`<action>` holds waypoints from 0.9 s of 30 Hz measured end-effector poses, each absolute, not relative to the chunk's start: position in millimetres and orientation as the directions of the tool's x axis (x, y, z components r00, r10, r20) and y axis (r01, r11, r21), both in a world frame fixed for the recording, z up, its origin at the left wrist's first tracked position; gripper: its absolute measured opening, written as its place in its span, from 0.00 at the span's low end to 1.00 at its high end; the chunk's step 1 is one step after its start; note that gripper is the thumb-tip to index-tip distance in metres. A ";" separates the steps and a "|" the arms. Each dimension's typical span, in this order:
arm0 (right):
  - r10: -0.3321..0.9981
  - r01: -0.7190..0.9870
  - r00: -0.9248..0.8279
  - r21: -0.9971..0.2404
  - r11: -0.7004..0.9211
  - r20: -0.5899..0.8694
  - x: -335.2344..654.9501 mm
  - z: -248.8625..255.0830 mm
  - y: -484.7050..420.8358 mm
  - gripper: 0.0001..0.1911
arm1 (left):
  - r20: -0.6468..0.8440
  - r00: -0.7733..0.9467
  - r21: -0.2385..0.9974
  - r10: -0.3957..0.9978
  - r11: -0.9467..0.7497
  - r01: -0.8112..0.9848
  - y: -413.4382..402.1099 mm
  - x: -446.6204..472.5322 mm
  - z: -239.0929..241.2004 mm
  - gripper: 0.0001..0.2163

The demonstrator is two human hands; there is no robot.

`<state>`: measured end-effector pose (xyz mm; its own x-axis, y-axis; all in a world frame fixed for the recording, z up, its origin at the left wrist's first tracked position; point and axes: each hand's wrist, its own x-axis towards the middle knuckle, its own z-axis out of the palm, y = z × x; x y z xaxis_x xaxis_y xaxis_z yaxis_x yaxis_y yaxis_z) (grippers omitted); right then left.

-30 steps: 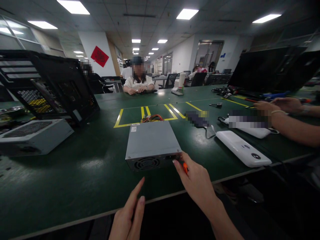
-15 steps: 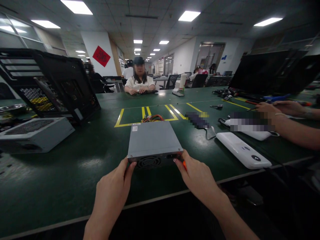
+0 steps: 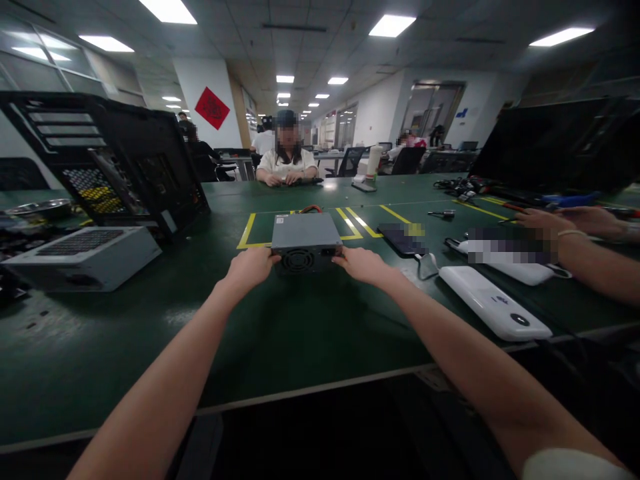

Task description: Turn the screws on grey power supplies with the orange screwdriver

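Observation:
A grey metal power supply box point(image 3: 306, 235) with a round fan grille on its near face lies on the dark green table point(image 3: 150, 320), partly over a yellow-taped rectangle. My left hand point(image 3: 251, 265) presses against its near left corner, fingers curled on the edge. My right hand point(image 3: 361, 263) holds the near right corner in the same way. Both arms are stretched far forward. Coloured wires show just behind the box.
A black open computer case point(image 3: 115, 163) and a second grey power supply point(image 3: 85, 257) stand at the left. White devices point(image 3: 493, 303), a phone point(image 3: 403, 239) and a neighbour's arms point(image 3: 590, 257) lie at the right. A seated person point(image 3: 287, 160) faces me across the table.
The power supply has slid away from me into the yellow-taped rectangle. My left hand came up onto its left corner, and both arms have stretched out with it.

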<state>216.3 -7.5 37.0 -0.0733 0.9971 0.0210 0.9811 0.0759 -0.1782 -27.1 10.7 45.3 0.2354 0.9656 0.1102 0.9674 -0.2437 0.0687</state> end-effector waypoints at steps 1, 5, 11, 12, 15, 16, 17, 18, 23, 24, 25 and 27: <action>0.997 0.979 -0.076 -0.187 0.079 0.021 217.0 36.8 -0.1 0.20 | 0.129 0.229 0.091 0.965 -0.242 0.966 16.9 -27.8 40.9 0.18; 0.996 0.969 -0.081 -0.231 0.087 0.035 219.4 31.1 14.1 0.20 | 0.172 0.173 0.225 0.970 -0.210 0.952 31.1 -33.7 15.8 0.20; 0.989 0.943 -0.130 -0.298 0.146 0.072 224.5 20.4 7.1 0.19 | 0.168 0.278 0.374 0.946 -0.322 0.870 34.4 -40.4 -4.3 0.19; 0.987 0.937 -0.143 -0.311 0.159 0.075 225.2 19.7 6.2 0.18 | 0.167 0.285 0.378 0.944 -0.328 0.866 33.6 -40.2 -4.1 0.19; 0.983 0.922 -0.157 -0.343 0.179 0.090 226.8 18.1 6.0 0.16 | 0.166 0.294 0.386 0.941 -0.337 0.859 30.5 -38.3 -2.6 0.19; 0.983 0.918 -0.155 -0.353 0.179 0.095 227.1 17.5 6.6 0.16 | 0.166 0.297 0.393 0.940 -0.339 0.855 29.6 -37.5 -2.6 0.19; 0.983 0.914 -0.153 -0.365 0.179 0.099 227.4 16.8 7.4 0.15 | 0.167 0.298 0.403 0.940 -0.341 0.849 29.0 -36.8 -2.9 0.19; 0.983 0.909 -0.151 -0.377 0.179 0.102 227.8 16.0 8.2 0.15 | 0.170 0.295 0.414 0.940 -0.339 0.845 28.7 -36.3 -3.4 0.19; 0.987 0.878 -0.120 -0.453 0.157 0.109 230.2 14.6 10.7 0.15 | 0.195 0.247 0.429 0.949 -0.309 0.849 29.0 -37.4 -1.3 0.19; 0.988 0.870 -0.101 -0.470 0.146 0.120 230.9 15.7 10.9 0.16 | 0.228 0.212 0.432 0.950 -0.294 0.853 28.3 -38.1 1.2 0.19; 0.988 0.862 -0.075 -0.489 0.134 0.138 231.6 17.4 10.9 0.16 | 0.287 0.163 0.447 0.944 -0.282 0.849 27.0 -38.5 4.4 0.19; 0.984 0.847 -0.014 -0.521 0.106 0.177 232.9 22.6 10.9 0.18 | 0.436 0.048 0.526 0.899 -0.298 0.796 22.7 -36.4 11.3 0.20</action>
